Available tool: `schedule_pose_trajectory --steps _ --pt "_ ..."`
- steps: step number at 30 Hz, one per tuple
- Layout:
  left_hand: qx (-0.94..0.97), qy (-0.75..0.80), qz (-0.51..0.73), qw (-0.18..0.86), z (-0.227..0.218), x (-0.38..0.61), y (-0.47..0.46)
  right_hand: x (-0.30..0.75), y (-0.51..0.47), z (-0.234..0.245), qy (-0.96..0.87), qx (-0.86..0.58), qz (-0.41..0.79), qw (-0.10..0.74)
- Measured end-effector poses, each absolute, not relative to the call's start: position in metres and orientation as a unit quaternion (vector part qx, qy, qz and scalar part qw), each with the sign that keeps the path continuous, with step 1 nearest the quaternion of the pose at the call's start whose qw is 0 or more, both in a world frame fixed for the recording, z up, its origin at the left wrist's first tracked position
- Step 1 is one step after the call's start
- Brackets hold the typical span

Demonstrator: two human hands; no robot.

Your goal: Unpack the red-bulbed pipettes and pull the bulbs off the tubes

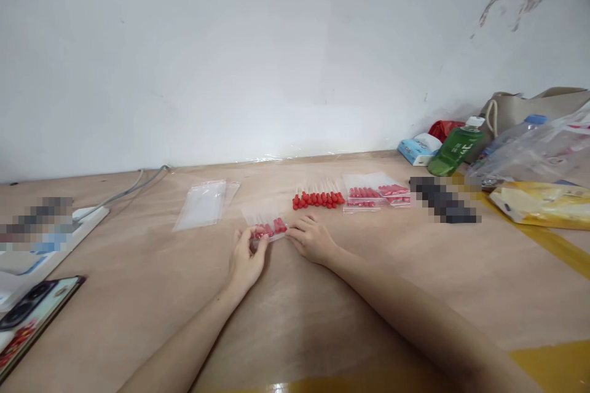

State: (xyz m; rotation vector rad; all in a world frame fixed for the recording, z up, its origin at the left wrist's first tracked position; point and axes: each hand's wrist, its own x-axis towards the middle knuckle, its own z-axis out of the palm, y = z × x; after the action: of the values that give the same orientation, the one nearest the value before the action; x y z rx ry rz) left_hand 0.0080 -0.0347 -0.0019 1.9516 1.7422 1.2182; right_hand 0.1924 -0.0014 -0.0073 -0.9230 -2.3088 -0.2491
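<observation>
A small clear zip bag (pixel 264 223) with red-tipped pieces inside lies on the brown table (pixel 295 307). My left hand (pixel 246 256) pinches the bag's near left edge between thumb and fingers. My right hand (pixel 312 238) rests at the bag's right end, fingers curled down on its edge. Just beyond lies a loose row of red-tipped clear tubes (pixel 318 198). Filled bags of the same pieces (pixel 375 192) sit to their right. Empty clear bags (pixel 205 202) lie to the left.
A green bottle (pixel 455 148), a tissue pack (pixel 418 148), a beige bag (pixel 530 107) and plastic packets (pixel 539 199) crowd the right side. A phone (pixel 32 316) and a white power strip (pixel 69 227) with a grey cable lie at the left. A white wall stands behind.
</observation>
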Motion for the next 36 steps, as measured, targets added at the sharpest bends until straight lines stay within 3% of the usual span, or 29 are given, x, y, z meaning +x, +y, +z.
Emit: schedule_pose_trajectory --steps 3,7,12,22,36 --pt "0.766 0.534 0.358 -0.007 0.007 0.006 -0.038 0.194 -0.001 -0.009 -0.866 -0.361 -0.09 0.335" --pt "0.836 0.427 0.34 -0.052 0.003 0.003 -0.028 0.195 -0.001 -0.013 -0.866 -0.347 -0.077 0.351" --pt "0.853 0.381 0.358 -0.007 -0.004 0.005 -0.015 0.195 0.0 -0.014 -0.872 -0.328 -0.046 0.36" --pt "0.789 0.475 0.35 0.17 -0.006 0.004 -0.015 0.196 0.001 -0.013 -0.885 -0.278 -0.069 0.367" --pt "0.835 0.406 0.361 0.091 -0.002 0.008 -0.02 0.194 0.0 -0.019 -0.882 -0.293 -0.006 0.369"
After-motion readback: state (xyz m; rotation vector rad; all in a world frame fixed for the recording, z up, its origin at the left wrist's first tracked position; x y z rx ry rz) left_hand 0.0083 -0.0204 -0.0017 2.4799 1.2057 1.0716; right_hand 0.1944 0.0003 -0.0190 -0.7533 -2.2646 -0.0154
